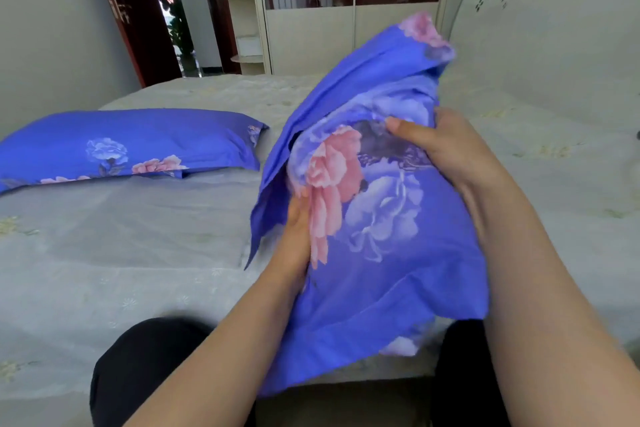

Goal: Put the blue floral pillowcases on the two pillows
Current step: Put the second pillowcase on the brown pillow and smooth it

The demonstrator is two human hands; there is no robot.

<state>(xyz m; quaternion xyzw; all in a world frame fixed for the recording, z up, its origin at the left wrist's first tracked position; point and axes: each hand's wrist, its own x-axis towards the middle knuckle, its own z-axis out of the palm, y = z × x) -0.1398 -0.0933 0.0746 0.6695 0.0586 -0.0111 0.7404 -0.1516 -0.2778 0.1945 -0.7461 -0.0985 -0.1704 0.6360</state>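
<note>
Pale grey bedding [114, 246] with a faint flower print covers the bed we face, and beyond it stand a cream wardrobe [346, 31] with dark glossy panels, open shelves, and a dark red door [128, 10] standing ajar on the left. A light headboard [554, 45] with a small leaf motif rises on the right. On the far left of the bed lies the first pillow [128, 146], already inside its blue floral case and resting flat on the cover, well apart from our hands. Nearer and to the right we hold the second pillow [374, 218] up off the bed, tilted, its upper end pointing toward the wardrobe and its lower end hanging over our lap; the blue pillowcase with pink and lilac roses is bunched and creased around it, with a loose flap of cloth trailing down its left edge. Our left hand [294, 239] presses against the left side of the bundle, fingers partly tucked under the fabric, so we cannot tell how tightly they curl. Our right hand [446, 149] grips the right side higher up, thumb lying across the front and the fingers wrapped behind the cloth. Dark trouser knees [145, 367] show at the bottom.
</note>
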